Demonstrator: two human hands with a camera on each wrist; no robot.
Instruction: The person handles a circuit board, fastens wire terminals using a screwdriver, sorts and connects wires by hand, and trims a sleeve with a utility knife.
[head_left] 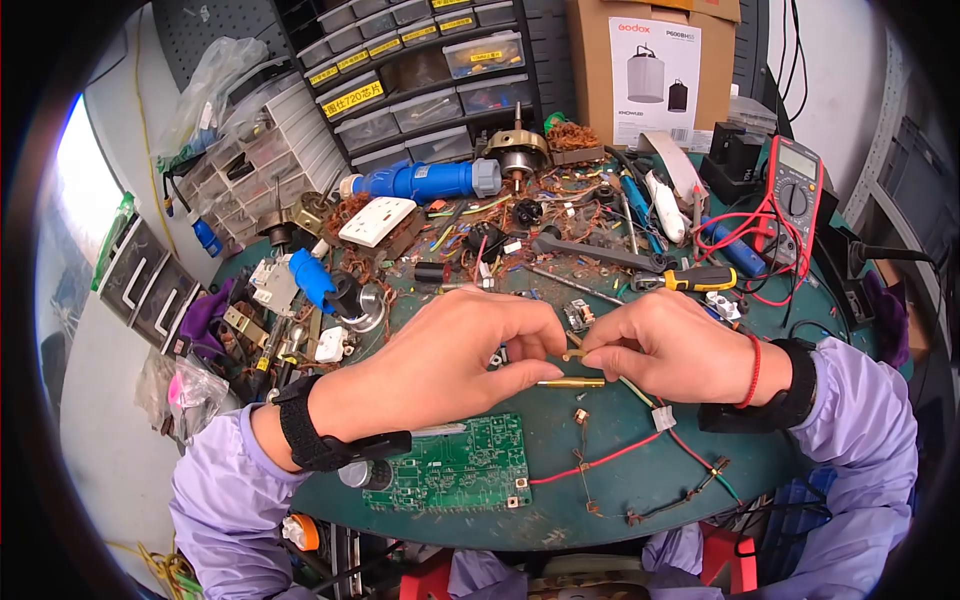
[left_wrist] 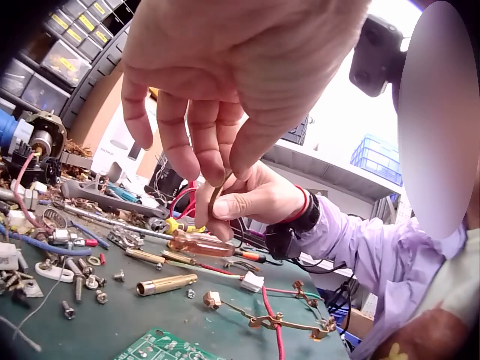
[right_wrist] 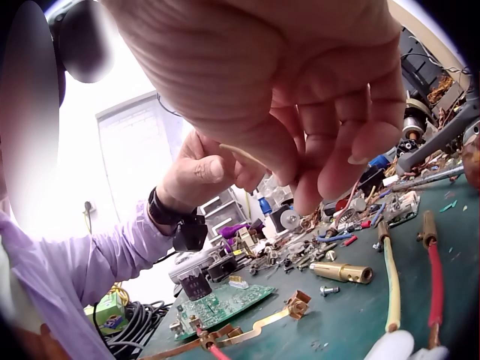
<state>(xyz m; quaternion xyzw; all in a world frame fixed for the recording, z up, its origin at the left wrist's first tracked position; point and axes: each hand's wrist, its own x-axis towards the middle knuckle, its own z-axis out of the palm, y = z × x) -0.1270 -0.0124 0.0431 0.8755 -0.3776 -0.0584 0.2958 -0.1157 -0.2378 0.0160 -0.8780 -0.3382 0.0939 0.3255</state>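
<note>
My left hand (head_left: 430, 355) and right hand (head_left: 670, 345) meet over the middle of the table, fingertips close together. Between them is a thin, slightly bent brass strip (left_wrist: 217, 193). The left thumb and fingertips pinch one end; the right thumb and forefinger pinch the other. Beneath the hands, a hollow brass tube (left_wrist: 166, 284) lies on the green tabletop. Closer to the table edge is another brass strip (right_wrist: 262, 324) with small contact pieces, crossed by a red wire (head_left: 595, 463). A green circuit board (head_left: 455, 465) lies below the left wrist.
Screws (left_wrist: 69, 309), copper scraps and electrical parts crowd the table behind the hands. A yellow-black screwdriver (head_left: 698, 279) and red multimeter (head_left: 795, 190) are at the right. Drawer units (head_left: 420, 60) and a cardboard box (head_left: 590, 60) stand at the back. A white connector (head_left: 663, 418) joins wires.
</note>
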